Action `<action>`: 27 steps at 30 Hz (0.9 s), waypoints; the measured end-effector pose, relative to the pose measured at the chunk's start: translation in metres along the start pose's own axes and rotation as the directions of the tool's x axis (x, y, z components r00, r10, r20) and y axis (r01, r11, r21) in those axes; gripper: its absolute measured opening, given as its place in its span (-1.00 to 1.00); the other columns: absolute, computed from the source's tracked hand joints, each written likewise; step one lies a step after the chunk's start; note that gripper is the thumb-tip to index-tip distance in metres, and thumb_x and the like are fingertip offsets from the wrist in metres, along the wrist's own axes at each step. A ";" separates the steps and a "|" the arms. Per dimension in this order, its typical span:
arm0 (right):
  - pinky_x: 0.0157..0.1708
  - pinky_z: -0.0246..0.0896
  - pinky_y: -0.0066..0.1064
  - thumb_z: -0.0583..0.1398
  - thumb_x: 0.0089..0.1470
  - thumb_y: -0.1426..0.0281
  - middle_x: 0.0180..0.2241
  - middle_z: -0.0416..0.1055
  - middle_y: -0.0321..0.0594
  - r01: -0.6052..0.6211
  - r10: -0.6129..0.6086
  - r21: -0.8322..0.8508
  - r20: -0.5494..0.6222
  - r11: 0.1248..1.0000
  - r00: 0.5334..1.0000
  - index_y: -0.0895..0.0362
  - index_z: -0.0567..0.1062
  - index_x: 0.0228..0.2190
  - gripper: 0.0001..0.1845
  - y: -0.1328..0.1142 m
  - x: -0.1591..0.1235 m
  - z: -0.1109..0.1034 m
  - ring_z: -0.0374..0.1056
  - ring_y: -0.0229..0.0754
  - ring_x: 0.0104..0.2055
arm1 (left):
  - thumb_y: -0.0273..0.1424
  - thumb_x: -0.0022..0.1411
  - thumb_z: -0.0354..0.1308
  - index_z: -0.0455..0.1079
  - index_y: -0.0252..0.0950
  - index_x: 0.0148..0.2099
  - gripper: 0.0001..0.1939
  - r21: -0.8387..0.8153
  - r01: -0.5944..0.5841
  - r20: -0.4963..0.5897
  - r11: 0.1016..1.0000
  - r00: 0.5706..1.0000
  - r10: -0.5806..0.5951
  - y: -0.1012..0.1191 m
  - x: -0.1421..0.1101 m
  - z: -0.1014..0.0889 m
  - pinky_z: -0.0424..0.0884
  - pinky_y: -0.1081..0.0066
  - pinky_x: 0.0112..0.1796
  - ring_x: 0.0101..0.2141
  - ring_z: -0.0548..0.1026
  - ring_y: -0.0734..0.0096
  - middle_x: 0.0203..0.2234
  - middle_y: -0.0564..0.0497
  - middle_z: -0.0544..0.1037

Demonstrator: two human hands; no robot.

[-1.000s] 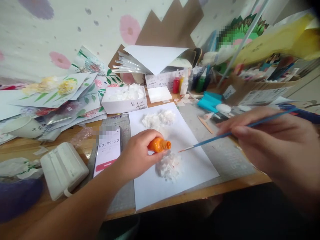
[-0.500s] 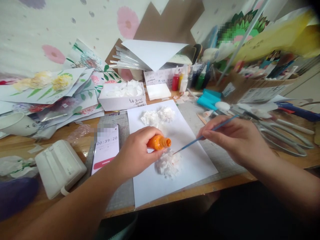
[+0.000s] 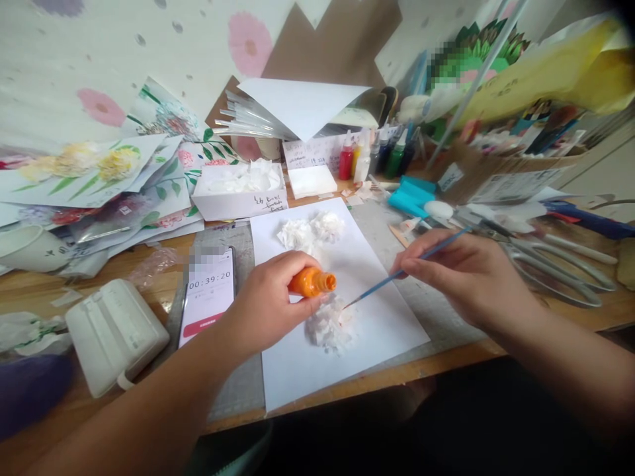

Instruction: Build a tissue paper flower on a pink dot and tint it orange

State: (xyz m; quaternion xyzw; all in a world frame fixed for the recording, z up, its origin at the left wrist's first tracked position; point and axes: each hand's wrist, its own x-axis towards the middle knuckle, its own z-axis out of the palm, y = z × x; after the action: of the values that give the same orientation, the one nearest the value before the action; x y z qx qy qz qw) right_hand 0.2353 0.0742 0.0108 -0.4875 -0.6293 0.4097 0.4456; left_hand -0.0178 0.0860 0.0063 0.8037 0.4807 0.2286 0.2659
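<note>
My left hand [image 3: 270,307] is closed around an orange paint bottle [image 3: 310,283], uncapped and tilted with its mouth to the right. In my right hand [image 3: 454,274] is a thin blue paintbrush [image 3: 387,280], pinched by its handle. The brush tip meets the upper right part of a white crumpled-paper flower [image 3: 332,328], where small reddish-orange specks show. That flower sits on a white sheet of paper [image 3: 381,363]. Two more white paper flowers, one on the left [image 3: 292,233] and one on the right [image 3: 327,226], lie farther up the sheet, partly behind the bottle and left hand.
A phone [image 3: 207,294] showing a timer lies left of the sheet, beside a white case [image 3: 116,337]. Behind stand a box of white paper scraps [image 3: 238,198] and several paint bottles [image 3: 346,158]. Large scissors [image 3: 555,271] and a cardboard box [image 3: 496,175] are on the right.
The brush tip has stayed at the flower, with slightly more reddish colour visible there. Both hands keep their holds. The whole view has shifted slightly.
</note>
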 end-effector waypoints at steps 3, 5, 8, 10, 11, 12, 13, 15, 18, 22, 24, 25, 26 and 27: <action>-0.31 0.33 -0.37 0.30 -0.08 0.31 -0.49 0.52 -0.30 -0.017 0.017 0.012 0.016 1.000 1.000 0.07 0.47 -0.51 -0.87 0.000 0.000 0.000 0.44 -0.24 -0.41 | -0.26 0.10 0.15 0.32 -0.22 -0.27 -0.82 0.000 0.002 -0.001 1.000 1.000 -0.002 0.000 0.000 0.000 0.29 0.45 -0.37 -0.38 0.40 0.47 -0.39 0.12 0.44; -0.31 0.33 -0.37 0.30 -0.08 0.31 -0.49 0.51 -0.31 -0.017 0.017 0.021 0.017 1.000 1.000 0.07 0.47 -0.52 -0.88 0.000 -0.001 0.000 0.44 -0.25 -0.42 | -0.25 0.11 0.15 0.32 -0.22 -0.27 -0.82 -0.002 0.009 0.001 1.000 1.000 -0.009 -0.001 0.000 0.000 0.30 0.45 -0.37 -0.37 0.40 0.46 -0.38 0.11 0.45; -0.29 0.34 -0.36 0.30 -0.07 0.33 -0.48 0.52 -0.32 -0.007 0.007 0.041 0.006 0.999 1.000 0.06 0.47 -0.50 -0.90 0.001 -0.002 0.000 0.44 -0.25 -0.40 | -0.24 0.11 0.15 0.32 -0.22 -0.26 -0.81 0.005 0.018 0.013 1.000 1.000 -0.018 -0.001 0.000 0.000 0.30 0.44 -0.36 -0.36 0.41 0.44 -0.37 0.09 0.45; -0.28 0.34 -0.34 0.30 -0.08 0.33 -0.47 0.52 -0.31 -0.009 0.009 0.037 0.010 0.999 1.000 0.05 0.47 -0.49 -0.90 0.001 -0.002 -0.001 0.44 -0.23 -0.39 | -0.24 0.11 0.15 0.32 -0.22 -0.25 -0.80 0.011 0.019 0.017 1.000 1.000 -0.019 -0.001 0.000 0.000 0.30 0.43 -0.36 -0.36 0.41 0.44 -0.37 0.09 0.46; -0.28 0.34 -0.33 0.30 -0.08 0.33 -0.47 0.51 -0.31 -0.014 0.013 0.033 0.013 0.999 1.000 0.05 0.47 -0.49 -0.90 0.001 -0.003 -0.002 0.44 -0.22 -0.39 | -0.23 0.11 0.15 0.32 -0.22 -0.25 -0.80 0.013 0.019 0.015 1.000 1.000 -0.019 -0.001 0.000 0.000 0.30 0.44 -0.36 -0.37 0.41 0.44 -0.37 0.09 0.46; -0.28 0.35 -0.32 0.30 -0.09 0.33 -0.47 0.51 -0.31 -0.017 0.016 0.029 0.013 0.999 1.000 0.04 0.48 -0.50 -0.90 0.001 -0.003 -0.002 0.44 -0.22 -0.40 | -0.23 0.11 0.14 0.32 -0.22 -0.25 -0.80 0.013 0.019 0.012 1.000 1.000 -0.019 0.000 0.000 0.000 0.30 0.44 -0.36 -0.37 0.41 0.44 -0.37 0.09 0.45; -0.28 0.35 -0.31 0.31 -0.09 0.32 -0.47 0.51 -0.31 -0.017 0.017 0.028 0.009 0.999 1.000 0.04 0.48 -0.50 -0.90 0.001 -0.003 -0.002 0.44 -0.21 -0.40 | -0.23 0.11 0.14 0.32 -0.22 -0.25 -0.80 0.012 0.018 0.012 1.000 1.000 -0.018 0.000 0.000 0.000 0.30 0.44 -0.36 -0.37 0.41 0.44 -0.37 0.09 0.45; -0.27 0.34 -0.30 0.30 -0.09 0.32 -0.48 0.51 -0.31 -0.020 0.020 0.026 0.001 0.999 1.000 0.04 0.48 -0.50 -0.90 0.001 -0.003 -0.003 0.44 -0.20 -0.39 | -0.24 0.11 0.14 0.32 -0.22 -0.26 -0.81 0.006 0.017 0.014 1.000 1.000 -0.017 0.000 0.000 0.000 0.30 0.44 -0.36 -0.37 0.41 0.44 -0.37 0.09 0.45; -0.27 0.34 -0.30 0.30 -0.09 0.32 -0.48 0.50 -0.29 -0.029 0.029 0.035 0.006 0.999 1.000 0.06 0.48 -0.50 -0.89 0.000 -0.003 -0.002 0.43 -0.21 -0.40 | -0.25 0.11 0.15 0.32 -0.22 -0.26 -0.82 -0.006 0.019 0.020 1.000 1.000 -0.019 0.000 0.000 0.000 0.30 0.44 -0.36 -0.37 0.40 0.45 -0.37 0.10 0.45; -0.30 0.30 -0.37 0.30 -0.07 0.34 -0.48 0.49 -0.29 -0.036 0.035 0.078 0.016 0.996 0.999 0.09 0.47 -0.50 -0.89 0.000 -0.004 -0.003 0.41 -0.25 -0.39 | -0.29 0.09 0.16 0.32 -0.22 -0.26 -0.83 -0.020 0.022 0.017 1.000 1.000 -0.022 0.002 0.000 0.000 0.29 0.44 -0.34 -0.36 0.40 0.45 -0.37 0.11 0.44; -0.30 0.29 -0.39 0.30 -0.07 0.36 -0.46 0.49 -0.29 -0.046 0.045 0.074 0.012 0.996 0.999 0.07 0.48 -0.49 -0.91 0.002 -0.005 -0.005 0.40 -0.25 -0.37 | -0.34 0.08 0.17 0.32 -0.23 -0.27 -0.85 -0.025 0.016 0.016 1.000 1.000 -0.016 0.003 0.000 0.000 0.28 0.44 -0.34 -0.37 0.39 0.45 -0.38 0.11 0.44; -0.29 0.28 -0.38 0.30 -0.07 0.36 -0.46 0.49 -0.29 -0.053 0.052 0.073 0.003 0.996 0.999 0.05 0.48 -0.48 -0.92 0.004 -0.006 -0.006 0.40 -0.24 -0.35 | -0.36 0.07 0.17 0.32 -0.23 -0.27 -0.86 -0.027 0.013 0.016 1.000 1.000 -0.013 0.003 0.000 0.000 0.27 0.44 -0.34 -0.37 0.39 0.45 -0.39 0.10 0.44; -0.29 0.28 -0.37 0.30 -0.06 0.35 -0.46 0.49 -0.28 -0.055 0.056 0.079 -0.010 0.995 0.998 0.04 0.48 -0.48 -0.93 0.005 -0.007 -0.007 0.40 -0.21 -0.33 | -0.36 0.07 0.17 0.32 -0.23 -0.28 -0.86 -0.028 0.011 0.015 1.000 1.000 -0.011 0.003 -0.001 0.000 0.27 0.44 -0.35 -0.37 0.38 0.45 -0.39 0.10 0.44; -0.28 0.28 -0.35 0.29 -0.06 0.35 -0.46 0.49 -0.27 -0.056 0.058 0.091 -0.026 0.994 0.998 0.03 0.49 -0.48 -0.94 0.007 -0.008 -0.008 0.40 -0.19 -0.30 | -0.37 0.07 0.17 0.32 -0.23 -0.28 -0.86 -0.029 0.011 0.013 1.000 1.000 -0.010 0.004 -0.001 0.000 0.27 0.44 -0.35 -0.37 0.38 0.45 -0.39 0.10 0.44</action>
State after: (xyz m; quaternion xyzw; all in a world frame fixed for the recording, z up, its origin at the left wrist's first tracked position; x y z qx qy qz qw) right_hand 0.2460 0.0686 0.0056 -0.4904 -0.5894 0.4432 0.4644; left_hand -0.0157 0.0838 0.0085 0.7987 0.4799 0.2291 0.2817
